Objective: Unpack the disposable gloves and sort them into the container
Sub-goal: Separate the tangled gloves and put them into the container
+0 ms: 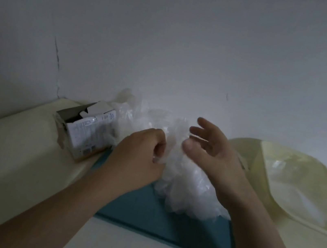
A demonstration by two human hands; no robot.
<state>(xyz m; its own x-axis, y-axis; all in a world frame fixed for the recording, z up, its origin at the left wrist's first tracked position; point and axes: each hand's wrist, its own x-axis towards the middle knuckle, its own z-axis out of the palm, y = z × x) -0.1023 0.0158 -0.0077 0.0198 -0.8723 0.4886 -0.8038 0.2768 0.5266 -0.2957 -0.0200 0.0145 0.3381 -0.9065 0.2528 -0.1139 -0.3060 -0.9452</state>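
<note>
The picture is dim and soft, so single gloves cannot be told apart. Only one heap of clear gloves (184,176) is seen, laid on the far part of a blue tray (154,219). Its near-right side is covered by the right hand (211,153), and its far end is almost lost against the white wall (192,42). The heap's long axis is laid diagonally, from far-left beside the opened box (84,130) to near-right. A fold of plastic is pinched by the curled left hand (141,152). The right hand is held wide, fingers spread, w/ the thumb at the heap. The yellowish container (320,185), at right, is cut off by the frame edge; sth. clear is seen inside, not identifiable.
</note>
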